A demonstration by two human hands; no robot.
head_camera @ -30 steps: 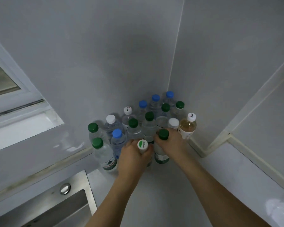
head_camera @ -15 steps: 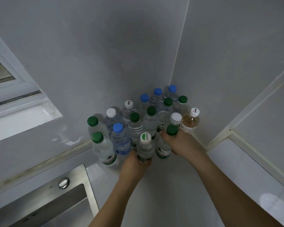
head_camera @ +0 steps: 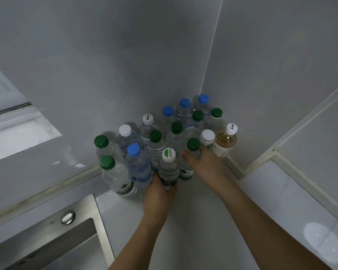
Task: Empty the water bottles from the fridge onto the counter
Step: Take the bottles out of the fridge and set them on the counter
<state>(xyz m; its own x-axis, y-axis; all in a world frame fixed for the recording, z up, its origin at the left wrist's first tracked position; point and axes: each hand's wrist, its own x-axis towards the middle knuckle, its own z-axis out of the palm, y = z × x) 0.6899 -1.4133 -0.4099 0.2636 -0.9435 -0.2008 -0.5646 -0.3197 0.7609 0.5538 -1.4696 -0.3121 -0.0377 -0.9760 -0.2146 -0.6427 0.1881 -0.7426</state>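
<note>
Left hand (head_camera: 158,195) grips the white-capped bottle (head_camera: 168,168) at its base. Right hand (head_camera: 207,164) holds the green-capped bottle (head_camera: 190,152) just beyond it, both on the bench (head_camera: 203,221).

Sink (head_camera: 47,242) cut off — bottom-left edge
</note>
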